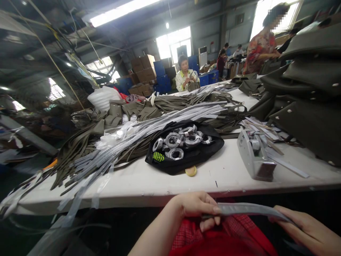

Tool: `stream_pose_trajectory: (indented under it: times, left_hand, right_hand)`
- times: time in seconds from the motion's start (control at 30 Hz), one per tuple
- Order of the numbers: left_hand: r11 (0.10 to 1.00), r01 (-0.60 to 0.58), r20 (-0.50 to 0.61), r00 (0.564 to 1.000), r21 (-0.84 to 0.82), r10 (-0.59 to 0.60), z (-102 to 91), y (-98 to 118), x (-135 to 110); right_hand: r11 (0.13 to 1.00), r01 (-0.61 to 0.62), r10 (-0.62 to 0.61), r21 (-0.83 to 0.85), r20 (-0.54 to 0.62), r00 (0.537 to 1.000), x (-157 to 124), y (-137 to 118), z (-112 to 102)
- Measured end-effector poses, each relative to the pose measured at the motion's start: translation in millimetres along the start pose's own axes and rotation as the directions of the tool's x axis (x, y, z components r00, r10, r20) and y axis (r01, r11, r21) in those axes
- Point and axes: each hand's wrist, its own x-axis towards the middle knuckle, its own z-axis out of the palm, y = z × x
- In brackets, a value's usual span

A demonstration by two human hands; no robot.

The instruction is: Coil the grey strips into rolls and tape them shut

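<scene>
Below the table's front edge, a long strap (243, 209) in a pale, see-through wrap runs between my hands. My left hand (198, 209) pinches its left end, where a darker tip shows by the fingers. Around the strap's right part my right hand (303, 224) is closed, and the strap bends down past it toward the lower edge. Several wrapped, coiled straps (174, 139) lie on a black bag (197, 160) with a yellow-green print, just beyond my hands on the table.
A grey tape dispenser (253, 156) stands at right on the white table (229, 181). Dark straps (77, 142) and wrapped strips (149, 126) cover the left and middle. Dark bags (306, 121) are piled at right. A person (183, 76) sits across; another person (259, 49) stands back right.
</scene>
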Motion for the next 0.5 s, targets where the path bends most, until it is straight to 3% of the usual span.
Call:
stream_pose_trajectory:
  times: [0.03,0.1,0.13,0.2,0.27,0.33,0.37,0.4,0.43,0.5]
  left_hand:
    - [0.995,-0.050,0.048,0.997,-0.082,0.054,6.0,1.3,3.7]
    - [0.921,-0.257,-0.049,0.966,-0.294,0.254,20.8,7.2,18.8]
    - [0.836,-0.394,-0.175,0.919,-0.382,0.353,29.0,11.3,29.5]
    - [0.660,-0.631,-0.442,0.769,-0.408,0.461,44.6,19.0,53.3]
    - [0.641,-0.741,-0.593,0.612,-0.199,0.524,56.9,21.9,73.2]
    - [0.722,-0.671,-0.572,0.528,0.173,0.628,64.9,17.6,82.7]
    - [0.730,-0.588,-0.515,0.531,0.348,0.673,67.6,13.0,83.3]
    - [0.715,-0.509,-0.441,0.564,0.480,0.698,69.6,7.5,81.9]
    - [0.701,-0.456,-0.371,0.619,0.548,0.692,71.3,1.5,79.5]
    - [0.753,-0.424,-0.288,0.739,0.503,0.609,74.7,-9.8,75.1]
  right_hand:
    - [1.000,-0.014,0.014,-0.003,0.062,0.998,0.6,-6.6,4.2]
    - [0.999,-0.048,0.048,-0.003,0.219,0.975,-0.3,-31.6,21.5]
    - [0.999,-0.054,0.050,0.004,0.304,0.951,-1.9,-49.0,33.3]
    - [0.998,-0.032,0.009,0.047,0.425,0.905,-6.9,-86.0,56.9]
    - [0.991,0.018,-0.079,0.134,0.469,0.879,-11.6,-112.4,69.5]
    - [0.962,-0.072,-0.051,0.262,0.435,0.899,-11.8,-115.6,63.3]
    - [0.930,-0.152,0.010,0.335,0.389,0.921,-9.3,-108.2,53.9]
    - [0.881,-0.247,0.105,0.403,0.341,0.934,-5.0,-96.1,41.9]
    - [0.843,-0.298,0.188,0.448,0.275,0.943,0.8,-81.3,29.0]
    - [0.866,-0.284,0.274,0.411,0.083,0.958,14.9,-51.9,6.2]
